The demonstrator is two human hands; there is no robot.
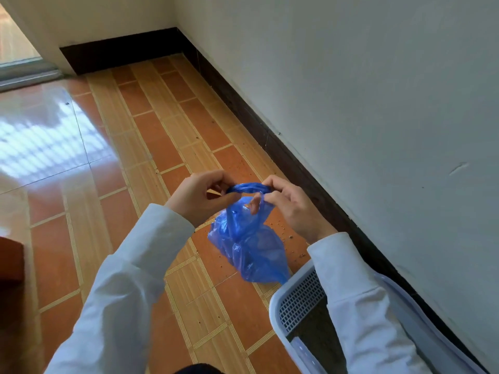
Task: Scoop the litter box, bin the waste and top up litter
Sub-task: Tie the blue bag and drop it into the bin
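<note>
Blue plastic bag (249,247), held up in the air over the tiled floor (151,147), just off the near corner of the white litter box (294,300) by the wall (364,90). Handles drawn up and twisted into a rope between the two hands, probably for knotting, so the contents stay shut in on the way to a bin. Left hand (201,197) curled round one end of that twisted strand; right hand (289,205) pinching the other end, one finger hooked down through the handle loop, likely to keep the loop open for the tie. Belly of the bag sagging below, weighted, a sign that the scooped waste probably sits inside. Kept clear of the floor and beside the box, presumably to keep spills close. Scattered litter grains (295,245) under and beside the bag, along the dark skirting (243,103). Grated step at the box's near end, greyish litter behind it, partly hidden by the right sleeve (359,298). No bin in view.
</note>
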